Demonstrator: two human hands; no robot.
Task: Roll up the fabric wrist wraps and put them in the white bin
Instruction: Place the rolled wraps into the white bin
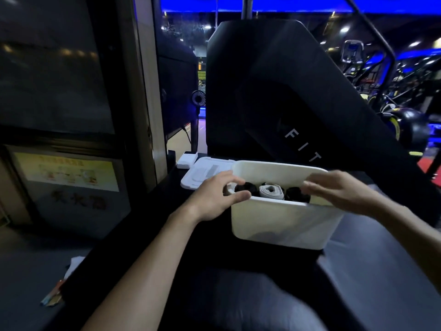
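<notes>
The white bin (281, 223) stands on a dark surface in front of me, tilted a little. Inside lie three rolled wrist wraps side by side: a black roll (245, 188) at the left, a grey-white roll (272, 191) in the middle and a black roll (294, 194) at the right. My left hand (214, 197) hovers at the bin's left rim with relaxed, spread fingers, thumb near the rim. My right hand (338, 189) is blurred above the bin's right rim, fingers extended over the right black roll. Neither hand holds anything.
The bin's white lid (202, 174) lies flat behind and to the left of the bin, with a small white box (187, 160) beyond it. A large black gym machine (286, 96) rises right behind. Papers (69, 278) lie at the lower left.
</notes>
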